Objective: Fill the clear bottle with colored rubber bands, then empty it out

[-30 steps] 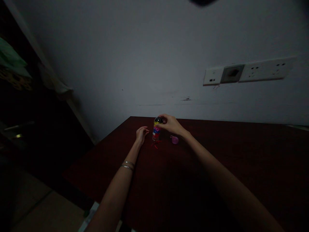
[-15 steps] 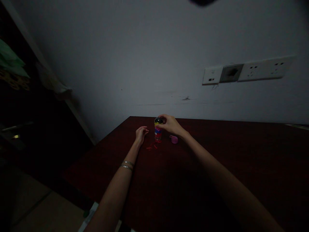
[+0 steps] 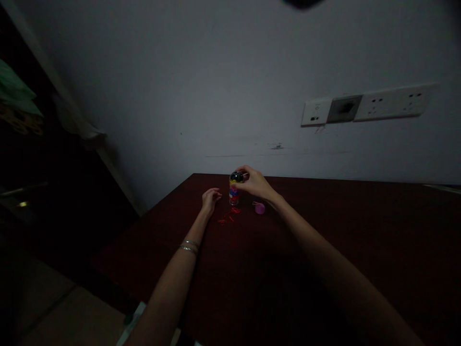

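Hanging at your far left is a green cloth (image 3: 16,89), with a dark door (image 3: 68,168) behind it and a metal handle (image 3: 23,191) catching a little light below. A tiled floor (image 3: 39,315) shows at the lower left. Moving right, your left forearm (image 3: 167,293) stretches over the dark red worktop (image 3: 173,214), silvery bracelets (image 3: 189,246) around it near the wrist. Your left hand (image 3: 211,199) rests at the worktop, its fingers bent loosely inward — you cannot tell from this view whether they close on anything. Just to the right of it and a little closer to you, thin red strips (image 3: 232,212) lie scattered. Behind the strips is the clear jar (image 3: 234,193), upright, banded yellow, pink, blue and red under a dark, shiny top; it is too dim to tell whether its base touches the worktop. Your right hand (image 3: 255,184) grips the jar near its top from the right — thumb on the near side, fingers reaching around the back. Near the jar, below your right wrist, lies a small pink item (image 3: 259,208) with a thin loop. Farthest right, socket plates (image 3: 370,106) run along the pale wall (image 3: 223,86).
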`<state>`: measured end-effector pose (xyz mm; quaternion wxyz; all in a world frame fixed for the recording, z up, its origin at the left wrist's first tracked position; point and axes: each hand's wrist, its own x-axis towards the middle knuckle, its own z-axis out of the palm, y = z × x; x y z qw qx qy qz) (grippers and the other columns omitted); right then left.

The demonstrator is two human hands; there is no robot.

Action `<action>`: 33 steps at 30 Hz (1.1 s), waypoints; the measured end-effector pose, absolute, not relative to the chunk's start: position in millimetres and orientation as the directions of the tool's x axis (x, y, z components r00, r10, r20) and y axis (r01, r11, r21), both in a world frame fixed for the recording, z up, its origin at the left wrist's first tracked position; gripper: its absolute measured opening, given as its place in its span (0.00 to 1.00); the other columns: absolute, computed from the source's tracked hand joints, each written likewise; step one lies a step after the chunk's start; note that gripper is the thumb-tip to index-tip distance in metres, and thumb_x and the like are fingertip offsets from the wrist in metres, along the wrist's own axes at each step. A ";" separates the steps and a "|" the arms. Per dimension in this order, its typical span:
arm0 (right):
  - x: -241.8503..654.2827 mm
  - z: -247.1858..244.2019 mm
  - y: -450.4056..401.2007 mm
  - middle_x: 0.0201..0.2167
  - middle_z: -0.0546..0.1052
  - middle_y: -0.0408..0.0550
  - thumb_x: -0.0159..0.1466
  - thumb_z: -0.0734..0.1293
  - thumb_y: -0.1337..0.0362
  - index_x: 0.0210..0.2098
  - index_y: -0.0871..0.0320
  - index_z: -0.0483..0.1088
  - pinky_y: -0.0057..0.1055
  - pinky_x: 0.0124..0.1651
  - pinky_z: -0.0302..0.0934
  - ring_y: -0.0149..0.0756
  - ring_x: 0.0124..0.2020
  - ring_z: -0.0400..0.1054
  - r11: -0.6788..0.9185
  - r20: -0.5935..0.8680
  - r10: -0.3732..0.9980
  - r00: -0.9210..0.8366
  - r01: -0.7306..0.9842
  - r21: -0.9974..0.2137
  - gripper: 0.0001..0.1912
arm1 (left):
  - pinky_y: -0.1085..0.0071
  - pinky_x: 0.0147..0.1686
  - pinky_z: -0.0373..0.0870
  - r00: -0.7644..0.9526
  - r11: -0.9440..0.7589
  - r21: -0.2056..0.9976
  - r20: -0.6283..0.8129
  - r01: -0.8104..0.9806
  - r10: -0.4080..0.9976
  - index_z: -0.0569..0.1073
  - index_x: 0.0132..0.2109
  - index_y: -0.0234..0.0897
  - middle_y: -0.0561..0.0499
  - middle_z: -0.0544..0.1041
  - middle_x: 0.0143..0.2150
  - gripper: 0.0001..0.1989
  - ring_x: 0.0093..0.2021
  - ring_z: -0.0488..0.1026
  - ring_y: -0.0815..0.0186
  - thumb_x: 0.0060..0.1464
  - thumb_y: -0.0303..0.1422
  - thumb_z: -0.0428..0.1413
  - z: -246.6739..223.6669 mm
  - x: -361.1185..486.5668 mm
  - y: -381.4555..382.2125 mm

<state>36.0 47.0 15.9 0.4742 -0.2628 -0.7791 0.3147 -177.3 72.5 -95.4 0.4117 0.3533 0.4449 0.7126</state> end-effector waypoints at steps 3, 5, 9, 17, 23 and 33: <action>33.6 11.6 53.9 0.39 0.73 0.52 0.46 0.70 0.65 0.45 0.62 0.65 0.31 0.36 0.63 0.33 0.34 0.68 0.625 0.544 0.725 -0.422 0.071 -0.778 0.27 | 0.72 0.29 0.64 -0.374 -0.269 0.926 0.159 -0.265 0.914 0.73 0.31 0.33 0.51 0.72 0.23 0.10 0.26 0.70 0.68 0.34 0.27 0.54 -92.1 -176.2 69.3; 32.1 6.7 59.8 0.42 0.73 0.55 0.46 0.71 0.64 0.48 0.63 0.64 0.32 0.38 0.63 0.35 0.37 0.68 0.603 0.524 0.742 -0.419 0.076 -0.794 0.30 | 0.71 0.31 0.65 -0.250 -0.261 0.935 0.200 -0.239 0.947 0.74 0.33 0.32 0.47 0.75 0.28 0.12 0.29 0.71 0.66 0.35 0.27 0.54 -83.2 -173.8 63.4; 31.0 -2.8 69.7 0.42 0.73 0.55 0.46 0.72 0.61 0.49 0.62 0.66 0.35 0.42 0.62 0.38 0.40 0.68 0.602 0.507 0.753 -0.419 0.129 -0.788 0.31 | 0.66 0.38 0.66 0.185 -0.177 0.962 0.216 -0.207 0.959 0.75 0.39 0.30 0.41 0.76 0.37 0.17 0.36 0.73 0.60 0.36 0.27 0.56 -51.4 -162.3 45.1; 29.9 -8.7 68.5 0.33 0.75 0.49 0.50 0.69 0.64 0.41 0.62 0.70 0.30 0.35 0.61 0.32 0.32 0.67 0.653 0.530 0.718 -0.451 0.172 -0.737 0.18 | 0.67 0.35 0.65 0.208 -0.289 0.953 0.266 0.087 0.941 0.75 0.37 0.30 0.44 0.75 0.33 0.16 0.33 0.71 0.62 0.34 0.26 0.63 -27.1 -130.4 35.2; 27.2 -13.7 67.4 0.33 0.74 0.49 0.49 0.69 0.65 0.41 0.63 0.68 0.30 0.36 0.60 0.32 0.32 0.66 0.669 0.574 0.721 -0.389 0.176 -0.722 0.20 | 0.68 0.38 0.64 0.121 -0.422 0.890 0.406 0.172 0.906 0.75 0.34 0.30 0.46 0.75 0.33 0.14 0.35 0.70 0.61 0.35 0.28 0.63 -34.6 -124.6 41.7; 28.6 -17.2 72.1 0.38 0.73 0.50 0.47 0.70 0.64 0.45 0.61 0.66 0.33 0.42 0.60 0.34 0.37 0.67 0.683 0.556 0.694 -0.457 0.174 -0.709 0.26 | 0.71 0.36 0.64 0.134 -0.403 0.873 0.380 0.277 0.915 0.72 0.39 0.30 0.49 0.74 0.35 0.19 0.33 0.69 0.66 0.34 0.28 0.61 -36.2 -124.5 42.8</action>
